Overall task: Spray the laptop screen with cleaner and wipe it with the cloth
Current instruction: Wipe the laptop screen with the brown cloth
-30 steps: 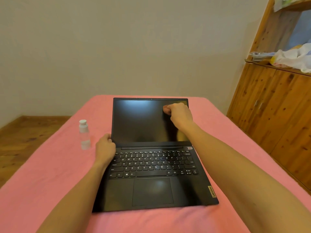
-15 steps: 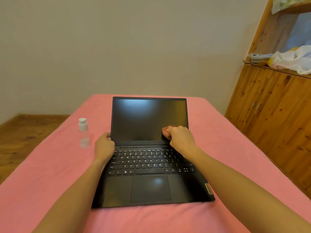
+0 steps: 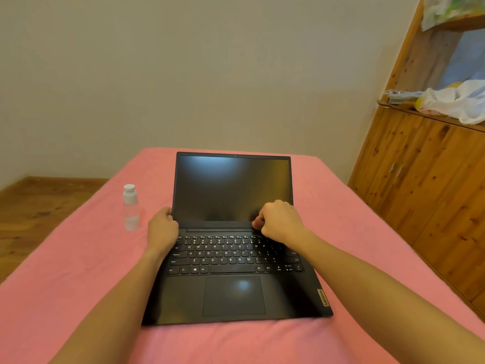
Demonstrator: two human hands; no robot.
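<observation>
Only glossy black screen point(image 3: 233, 189), fuzzy pink cover point(image 3: 78, 258).

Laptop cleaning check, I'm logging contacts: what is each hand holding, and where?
Left hand grips the laptop at the screen's lower left edge. Right hand is curled on a mostly hidden cloth at the screen's lower right.

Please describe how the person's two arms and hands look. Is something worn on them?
Both forearms are bare up to the picture's lower edge; no sleeve shows. The left hand and the right hand wear no glove. I see no watch, bracelet or ring on either wrist or on the parts of the fingers that show. No markings are visible on either arm.
</observation>
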